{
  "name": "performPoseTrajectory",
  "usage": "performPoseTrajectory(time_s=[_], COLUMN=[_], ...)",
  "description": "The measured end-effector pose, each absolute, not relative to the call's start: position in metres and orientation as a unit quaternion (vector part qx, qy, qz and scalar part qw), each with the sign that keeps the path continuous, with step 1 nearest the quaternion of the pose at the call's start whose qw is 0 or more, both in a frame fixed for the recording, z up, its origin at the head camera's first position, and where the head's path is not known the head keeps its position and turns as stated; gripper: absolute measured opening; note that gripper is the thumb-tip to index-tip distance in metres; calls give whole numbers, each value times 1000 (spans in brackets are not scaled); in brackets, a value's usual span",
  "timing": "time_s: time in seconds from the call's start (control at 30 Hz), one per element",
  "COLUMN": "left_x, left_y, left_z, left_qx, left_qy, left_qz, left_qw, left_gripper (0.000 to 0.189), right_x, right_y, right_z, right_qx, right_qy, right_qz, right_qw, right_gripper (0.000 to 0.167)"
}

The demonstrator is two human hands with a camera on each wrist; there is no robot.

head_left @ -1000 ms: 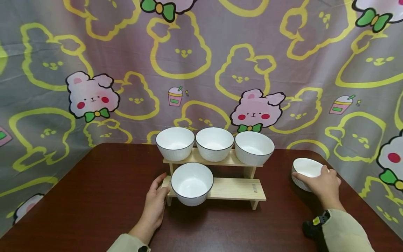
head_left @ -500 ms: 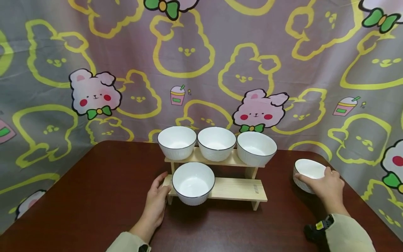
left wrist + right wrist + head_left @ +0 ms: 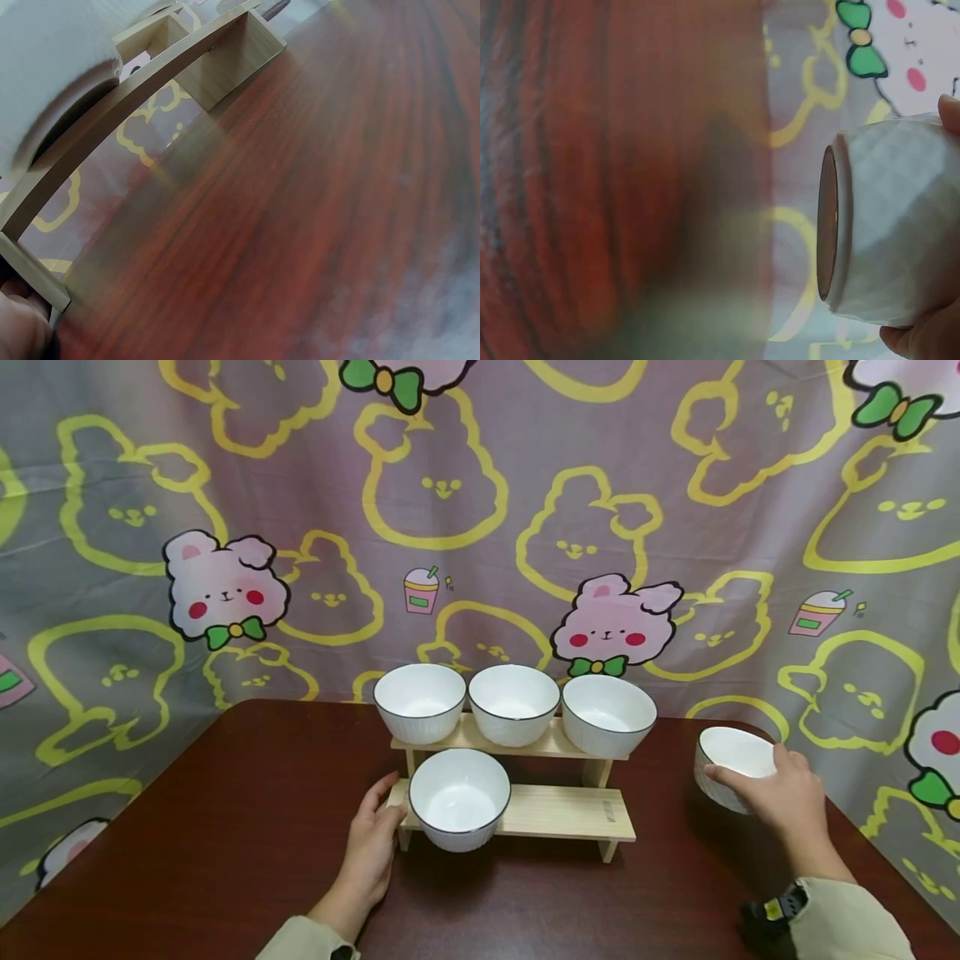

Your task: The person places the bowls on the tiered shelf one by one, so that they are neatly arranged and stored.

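In the head view, my right hand (image 3: 791, 802) grips a white ribbed bowl (image 3: 727, 781) by its sides, at the right of the table. The right wrist view shows this bowl (image 3: 900, 225) raised off the tabletop, its foot ring exposed. My left hand (image 3: 367, 847) holds the left end of a two-tier wooden rack (image 3: 566, 810), the thumb by the lower shelf's edge. On that shelf's left part sits one dark-rimmed white bowl (image 3: 459, 802). Three matching bowls line the upper shelf: a left bowl (image 3: 420, 702), a middle bowl (image 3: 513, 703) and a right bowl (image 3: 609, 714).
The rack stands on a dark red-brown wooden table (image 3: 225, 827). Behind the table hangs a grey-pink curtain (image 3: 465, 568) with cartoon rabbits. The lower shelf's right half is bare wood with a small mark on it.
My right hand has lifted the bowl slightly from the table at the right. The left hand, the rack and the other bowls keep their places; the head view shifts a little.
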State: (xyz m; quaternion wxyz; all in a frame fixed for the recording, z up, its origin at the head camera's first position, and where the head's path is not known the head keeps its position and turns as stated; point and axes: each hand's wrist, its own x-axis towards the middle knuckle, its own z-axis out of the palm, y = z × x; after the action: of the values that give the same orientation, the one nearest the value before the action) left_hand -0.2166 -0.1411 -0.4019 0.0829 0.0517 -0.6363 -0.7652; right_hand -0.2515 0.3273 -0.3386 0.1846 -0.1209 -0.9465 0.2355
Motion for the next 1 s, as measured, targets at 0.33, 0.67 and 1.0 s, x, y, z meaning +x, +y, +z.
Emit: performPoseTrajectory(time_s=[0.33, 0.67, 1.0], left_x=[-216, -218, -217], left_y=[-141, -141, -140], left_z=[-403, -402, -402], left_qx=[57, 56, 62], left_qy=[-638, -640, -637], left_qz=[-764, -762, -764], left_qw=[80, 81, 84], left_gripper=[51, 50, 50], right_x=[-237, -213, -191], right_y=[312, 293, 272], right_z=[-303, -269, -240], right_qx=[-92, -81, -51], right_qy=[-956, -963, -962], right_qz=[236, 221, 228], right_qw=[151, 128, 137], right_gripper=[106, 105, 98])
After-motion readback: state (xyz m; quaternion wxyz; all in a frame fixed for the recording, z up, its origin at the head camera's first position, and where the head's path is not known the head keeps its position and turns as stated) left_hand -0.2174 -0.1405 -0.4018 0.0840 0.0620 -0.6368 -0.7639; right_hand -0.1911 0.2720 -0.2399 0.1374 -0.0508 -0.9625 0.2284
